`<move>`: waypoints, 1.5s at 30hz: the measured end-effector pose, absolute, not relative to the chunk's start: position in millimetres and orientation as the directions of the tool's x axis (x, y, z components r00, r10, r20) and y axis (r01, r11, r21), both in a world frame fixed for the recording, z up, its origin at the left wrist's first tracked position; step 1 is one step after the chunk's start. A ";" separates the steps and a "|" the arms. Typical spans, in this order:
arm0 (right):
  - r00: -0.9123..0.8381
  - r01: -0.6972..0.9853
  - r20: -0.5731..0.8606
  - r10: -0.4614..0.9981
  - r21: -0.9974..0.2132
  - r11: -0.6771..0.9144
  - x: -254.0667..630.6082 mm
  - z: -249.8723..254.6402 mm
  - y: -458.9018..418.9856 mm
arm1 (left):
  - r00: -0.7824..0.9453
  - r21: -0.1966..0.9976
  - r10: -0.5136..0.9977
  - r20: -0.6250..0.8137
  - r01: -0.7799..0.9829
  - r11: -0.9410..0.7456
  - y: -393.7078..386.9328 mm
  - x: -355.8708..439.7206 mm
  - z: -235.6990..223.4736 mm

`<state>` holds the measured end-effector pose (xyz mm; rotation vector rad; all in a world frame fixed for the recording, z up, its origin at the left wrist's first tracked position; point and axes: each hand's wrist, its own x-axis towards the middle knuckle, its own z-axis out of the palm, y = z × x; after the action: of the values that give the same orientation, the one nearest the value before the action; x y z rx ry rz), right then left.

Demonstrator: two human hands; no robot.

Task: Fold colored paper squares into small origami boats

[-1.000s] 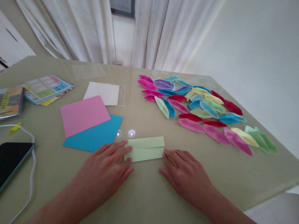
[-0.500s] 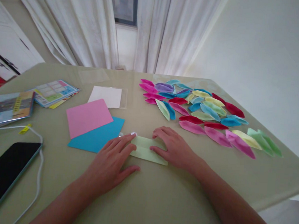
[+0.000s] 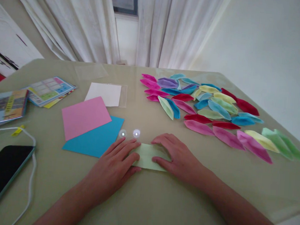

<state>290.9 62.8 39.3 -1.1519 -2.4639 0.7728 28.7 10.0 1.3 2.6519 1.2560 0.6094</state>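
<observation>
A pale green strip of folded paper (image 3: 149,156) lies flat on the table between my two hands. My left hand (image 3: 118,158) rests over its left end, fingers stretched out and pressing down on it. At the right end, my right hand (image 3: 179,159) touches the paper with thumb and fingers apart, the fingers lightly bent near its far edge. Part of the strip is hidden under both hands. Just beyond the left fingertips are two small round bright spots (image 3: 136,133), apparently light reflections on the tabletop.
Pink paper (image 3: 86,116) and blue paper (image 3: 94,141) overlap at left, near white paper (image 3: 103,94). Several folded colourful paper pieces (image 3: 225,136) spread across the right. A phone (image 3: 1,174), white cable (image 3: 31,179), booklet (image 3: 6,106) and printed cards (image 3: 51,89) lie farther left.
My left fingers have drawn back slightly toward me, uncovering the bright spots. The green strip sits a little lower and straighter in view. The camera view has shifted slightly.
</observation>
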 end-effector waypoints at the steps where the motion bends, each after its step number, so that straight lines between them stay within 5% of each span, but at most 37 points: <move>1: -0.625 0.611 0.045 0.779 -0.593 0.524 291.4 40.2 62.7 | 0.563 0.309 0.770 0.300 0.707 -0.636 9.7 28.4 1.4; 11: -0.733 0.530 -0.013 0.680 -0.637 0.560 295.2 50.5 62.0 | 0.503 0.433 0.849 0.158 0.738 -0.518 -3.6 29.3 16.4; 22: -0.785 0.474 0.083 0.613 -0.556 0.683 298.7 45.7 59.4 | 0.428 0.569 0.877 0.218 0.674 -0.471 -6.6 28.8 12.1; 29: -0.672 0.431 0.138 0.727 -0.726 0.536 298.8 52.1 63.5 | 0.243 0.753 0.939 0.244 0.562 -0.342 -0.2 27.0 21.4; 37: -0.498 0.171 0.195 0.845 -0.933 0.316 297.7 48.0 69.0 | 0.208 0.893 0.978 0.009 0.438 -0.101 1.2 25.1 29.7; 45: -0.536 0.150 0.165 0.828 -0.947 0.285 296.1 52.2 63.5 | 0.350 0.934 0.905 -0.242 0.338 0.119 -3.1 34.1 42.7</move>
<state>296.1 63.5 52.2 -0.8773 -1.8814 1.2817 34.1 -3.1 42.7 1.4482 1.2037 0.6114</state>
